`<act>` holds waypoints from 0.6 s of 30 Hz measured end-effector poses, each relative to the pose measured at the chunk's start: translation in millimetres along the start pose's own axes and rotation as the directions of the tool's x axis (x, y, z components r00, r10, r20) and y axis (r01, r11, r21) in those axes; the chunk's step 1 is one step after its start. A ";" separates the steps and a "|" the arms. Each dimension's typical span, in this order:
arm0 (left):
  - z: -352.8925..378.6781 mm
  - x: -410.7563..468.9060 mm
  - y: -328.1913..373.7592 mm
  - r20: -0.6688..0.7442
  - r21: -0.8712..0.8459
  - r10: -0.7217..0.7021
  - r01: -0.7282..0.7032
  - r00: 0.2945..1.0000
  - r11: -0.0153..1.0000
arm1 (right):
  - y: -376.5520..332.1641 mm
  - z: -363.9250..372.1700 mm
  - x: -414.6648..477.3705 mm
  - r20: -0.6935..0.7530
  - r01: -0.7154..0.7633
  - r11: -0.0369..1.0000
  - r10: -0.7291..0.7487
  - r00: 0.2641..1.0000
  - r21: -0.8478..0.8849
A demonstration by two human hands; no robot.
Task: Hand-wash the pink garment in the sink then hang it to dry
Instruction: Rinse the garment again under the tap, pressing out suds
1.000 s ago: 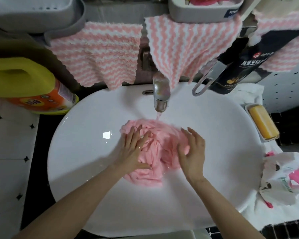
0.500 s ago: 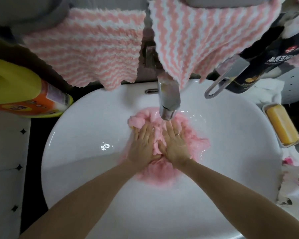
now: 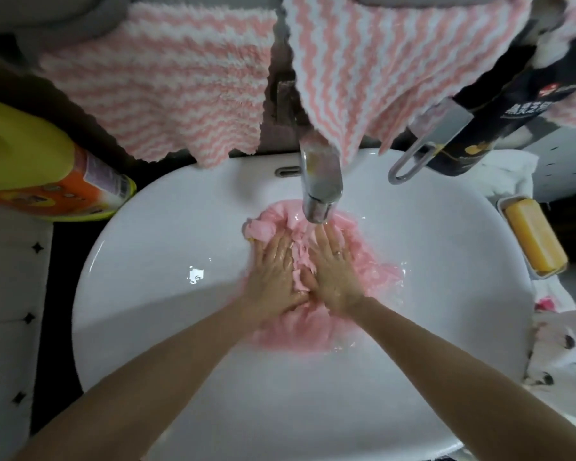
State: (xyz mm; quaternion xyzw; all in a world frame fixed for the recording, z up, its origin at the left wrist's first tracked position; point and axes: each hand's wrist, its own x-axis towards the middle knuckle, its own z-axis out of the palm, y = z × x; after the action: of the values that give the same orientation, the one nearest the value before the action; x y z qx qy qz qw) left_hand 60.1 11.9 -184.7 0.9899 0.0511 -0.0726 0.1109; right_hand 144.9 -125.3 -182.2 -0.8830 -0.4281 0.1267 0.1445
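Pink garment (image 3: 373,261) lies in the sink (image 3: 147,261) middle, free basin around; left hand (image 3: 273,274) and right hand (image 3: 333,271) press it flat-fingered; soap dish (image 3: 502,202) holds soap bar (image 3: 534,236).

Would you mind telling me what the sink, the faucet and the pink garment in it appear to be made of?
The sink looks like glazed white ceramic: smooth, glossy, with a bright reflection. The faucet appears chromed metal, silvery and mirror-like. The pink garment seems thin, soft fabric, wet and crumpled into fine folds; the fibre cannot be told.
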 end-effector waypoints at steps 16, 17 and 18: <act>-86.2 40.3 1.5 0.590 -0.804 -0.414 0.552 0.693 -0.221 | 1.4 -75.9 20.7 0.452 -0.499 0.000 0.425 0.785 0.867; -90.0 37.9 -0.1 0.604 -0.796 -0.367 0.557 0.707 -0.237 | -0.1 -88.0 15.4 0.497 -0.530 -0.047 0.425 0.757 0.847; -91.7 33.4 -0.1 0.605 -0.796 -0.314 0.556 0.731 -0.238 | -2.8 -95.5 10.0 0.534 -0.576 -0.045 0.441 0.722 0.816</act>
State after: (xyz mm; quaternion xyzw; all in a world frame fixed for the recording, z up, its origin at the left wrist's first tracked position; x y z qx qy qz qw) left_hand 105.1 35.6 -101.5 0.5025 0.4252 -0.1334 0.7409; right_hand 182.1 -129.7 -93.8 -0.6696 0.1020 0.4546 0.5784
